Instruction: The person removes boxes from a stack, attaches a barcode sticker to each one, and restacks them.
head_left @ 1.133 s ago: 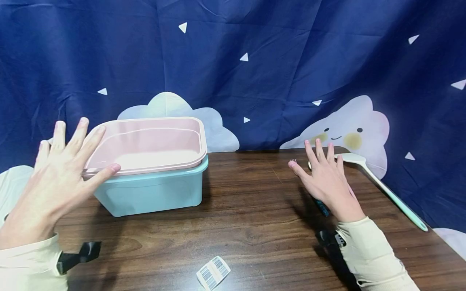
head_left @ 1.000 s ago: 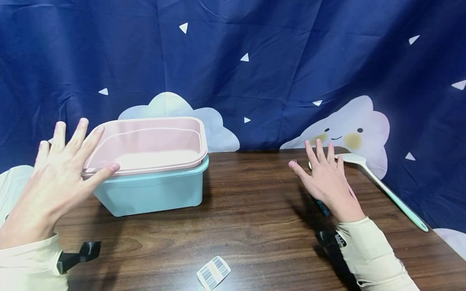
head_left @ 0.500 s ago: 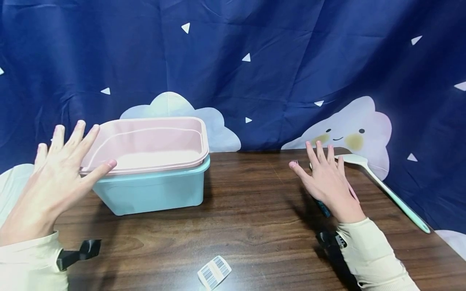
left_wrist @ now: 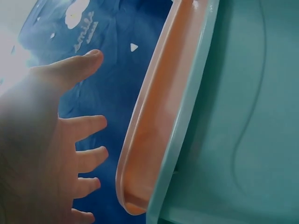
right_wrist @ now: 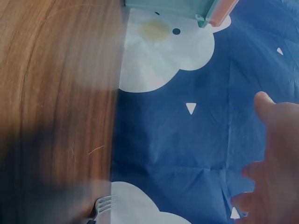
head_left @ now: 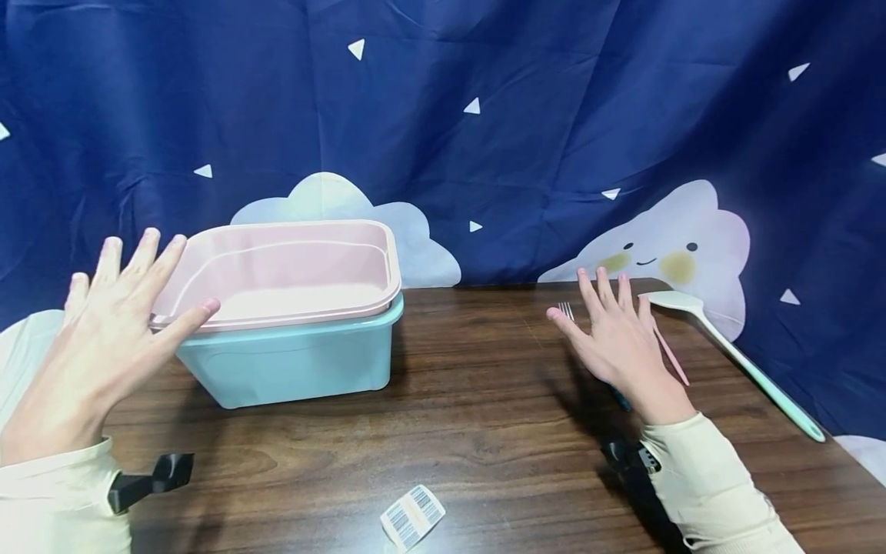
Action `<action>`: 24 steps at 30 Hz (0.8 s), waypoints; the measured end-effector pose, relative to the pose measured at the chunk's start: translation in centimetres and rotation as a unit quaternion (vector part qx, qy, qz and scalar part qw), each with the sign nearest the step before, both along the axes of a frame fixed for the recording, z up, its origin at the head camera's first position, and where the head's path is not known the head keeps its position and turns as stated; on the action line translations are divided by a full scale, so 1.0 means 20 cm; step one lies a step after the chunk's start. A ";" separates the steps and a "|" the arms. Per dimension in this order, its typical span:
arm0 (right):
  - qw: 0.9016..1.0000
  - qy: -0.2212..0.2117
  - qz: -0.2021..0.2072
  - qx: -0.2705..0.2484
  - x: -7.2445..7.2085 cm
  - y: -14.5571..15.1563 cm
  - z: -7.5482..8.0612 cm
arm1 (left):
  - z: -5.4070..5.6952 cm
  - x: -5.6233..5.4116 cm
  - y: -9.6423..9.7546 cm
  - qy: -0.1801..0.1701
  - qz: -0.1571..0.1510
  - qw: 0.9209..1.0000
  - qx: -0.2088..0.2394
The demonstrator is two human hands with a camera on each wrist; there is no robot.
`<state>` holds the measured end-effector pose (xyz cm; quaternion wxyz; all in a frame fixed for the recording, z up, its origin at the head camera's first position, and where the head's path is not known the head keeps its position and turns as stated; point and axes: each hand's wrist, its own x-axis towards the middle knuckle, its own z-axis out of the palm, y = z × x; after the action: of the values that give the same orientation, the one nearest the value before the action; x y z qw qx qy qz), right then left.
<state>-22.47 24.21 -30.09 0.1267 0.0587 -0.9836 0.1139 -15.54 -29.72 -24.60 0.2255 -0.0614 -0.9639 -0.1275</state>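
Observation:
My left hand (head_left: 104, 338) is spread in the air at the left, its fingertips overlapping the near left corner of a pink plastic bin (head_left: 304, 269) in the head view. That bin sits nested in a light blue bin (head_left: 298, 365). In the left wrist view a gap shows between the fingers and the rims. Over the table's right side hovers my right hand (head_left: 626, 346), fingers spread and holding nothing. Beneath it lie a fork (head_left: 566, 310) with a dark blue handle, partly hidden, and a thin pink-handled utensil (head_left: 670, 354) whose head the hand covers.
A long white and mint-handled utensil (head_left: 747, 365), its head partly behind the right hand, lies along the table's right edge. A white barcode label (head_left: 413, 517) lies near the front of the wooden table (head_left: 477, 431). A blue curtain (head_left: 443, 138) hangs behind.
The head view has shifted slightly, moving the bins, label and utensils a little rightward in frame. Both hands stay spread; more of the fork and the pink handle shows beside the right hand.

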 end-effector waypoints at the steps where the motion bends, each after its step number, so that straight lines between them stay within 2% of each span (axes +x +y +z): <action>1: 1.000 0.002 0.002 -0.001 0.00 -0.01 0.00 | 0.00 0.00 0.00 0.003 0.001 1.000 0.001; 5: 1.000 0.006 0.013 0.000 -0.01 -0.06 0.03 | 0.00 0.01 -0.01 0.015 0.003 1.000 0.015; 9: 0.999 0.010 0.034 -0.004 -0.02 -0.16 0.09 | 0.00 0.02 -0.02 0.011 0.009 0.999 0.045; 16: 0.996 0.019 0.084 -0.014 -0.09 -0.45 0.18 | -0.01 0.00 -0.06 -0.040 0.044 0.996 0.066; 20: 0.993 0.014 0.118 -0.020 -0.12 -0.62 0.21 | -0.02 -0.02 -0.09 -0.051 0.062 0.995 0.067; 24: 0.988 -0.009 0.147 -0.051 -0.14 -0.76 0.23 | -0.03 -0.01 -0.08 -0.055 0.076 0.993 0.072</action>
<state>-25.24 9.03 -25.56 0.1022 0.1953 -0.9584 0.1814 -15.84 -31.29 -25.12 0.1847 0.0351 -0.9651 -0.1823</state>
